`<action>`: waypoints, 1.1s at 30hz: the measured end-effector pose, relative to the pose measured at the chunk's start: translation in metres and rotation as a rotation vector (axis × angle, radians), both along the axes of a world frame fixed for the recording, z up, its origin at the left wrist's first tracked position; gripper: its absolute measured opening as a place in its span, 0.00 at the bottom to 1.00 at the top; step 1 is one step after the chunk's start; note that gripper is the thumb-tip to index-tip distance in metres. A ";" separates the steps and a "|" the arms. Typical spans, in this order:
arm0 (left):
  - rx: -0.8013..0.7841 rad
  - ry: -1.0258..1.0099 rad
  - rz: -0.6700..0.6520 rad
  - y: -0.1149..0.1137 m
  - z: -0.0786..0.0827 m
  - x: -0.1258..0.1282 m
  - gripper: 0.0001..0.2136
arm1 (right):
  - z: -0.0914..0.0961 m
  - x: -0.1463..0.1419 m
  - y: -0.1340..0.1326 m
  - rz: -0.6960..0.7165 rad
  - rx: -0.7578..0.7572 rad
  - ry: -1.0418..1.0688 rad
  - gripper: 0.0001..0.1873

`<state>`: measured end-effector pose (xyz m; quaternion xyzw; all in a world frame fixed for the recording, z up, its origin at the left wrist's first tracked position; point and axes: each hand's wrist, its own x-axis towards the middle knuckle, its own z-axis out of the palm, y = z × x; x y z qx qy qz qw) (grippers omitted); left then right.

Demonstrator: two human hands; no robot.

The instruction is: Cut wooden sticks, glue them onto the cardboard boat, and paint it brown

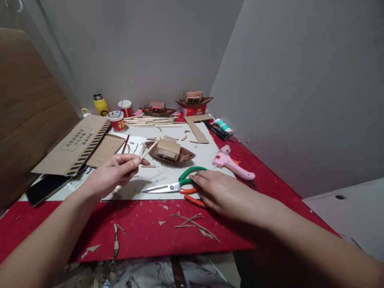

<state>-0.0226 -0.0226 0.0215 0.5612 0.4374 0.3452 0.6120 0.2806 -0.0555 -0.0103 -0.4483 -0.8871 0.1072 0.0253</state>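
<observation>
The left hand [118, 170] pinches a thin wooden stick [149, 149] between thumb and forefinger, its far end slanting up across the left end of a model boat [171, 152] in this view. A light pinch should suit so slim a piece, as squeezing or bending could snap it. The boat sits mid-sheet with a cardboard cabin on its hull; a steady wrist would avoid knocking it. The scissors [172, 187] lie at the sheet's near edge, blades together and tips toward the left hand, so those fingers are best kept clear of the points. The right hand [223, 194] lies over the handles, fingertips on the green loop; whether they close around it I cannot tell. A full hold on both loops would give better control.

On the surface, a phone [48, 190] lies at the white sheet's [211, 154] near left corner, beside a printed cardboard piece [75, 144]. Paper cups, a bundle of sticks [150, 121] and two more model boats line the far edge; a pink glue gun [232, 164] lies by the right edge. Twigs [195, 226] and scraps litter the red cloth [135, 228] along the near edge. Plain grey walls [150, 52] enclose the far and right sides.
</observation>
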 end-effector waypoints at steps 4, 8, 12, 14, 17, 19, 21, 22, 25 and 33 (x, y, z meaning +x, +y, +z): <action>-0.041 -0.109 0.015 -0.001 0.002 -0.001 0.13 | 0.004 -0.003 0.006 -0.004 -0.036 -0.079 0.09; -0.088 -0.248 0.056 0.000 0.005 -0.004 0.11 | 0.004 -0.002 0.006 -0.032 0.021 -0.145 0.03; -0.122 -0.352 0.074 -0.002 0.009 -0.003 0.11 | 0.001 0.005 0.001 -0.133 0.003 -0.043 0.10; -0.123 -0.376 0.083 -0.003 0.011 -0.003 0.12 | 0.001 0.005 -0.002 -0.156 -0.062 0.092 0.12; -0.132 -0.412 0.098 -0.006 0.012 -0.006 0.13 | 0.007 -0.004 -0.005 -0.176 -0.192 0.258 0.15; -0.135 -0.428 0.116 -0.007 0.011 -0.011 0.14 | 0.015 -0.015 -0.006 -0.196 -0.216 0.260 0.16; -0.135 -0.440 0.137 -0.008 0.008 -0.018 0.14 | 0.021 -0.025 -0.004 -0.185 -0.209 0.230 0.15; -0.135 -0.446 0.145 -0.009 0.007 -0.022 0.14 | 0.023 -0.030 -0.003 -0.171 -0.205 0.221 0.15; -0.137 -0.459 0.157 -0.011 0.001 -0.030 0.15 | 0.024 -0.043 0.003 -0.130 -0.197 0.207 0.19; -0.139 -0.428 0.085 -0.020 -0.011 -0.024 0.16 | 0.017 -0.072 0.010 -0.027 -0.205 0.223 0.17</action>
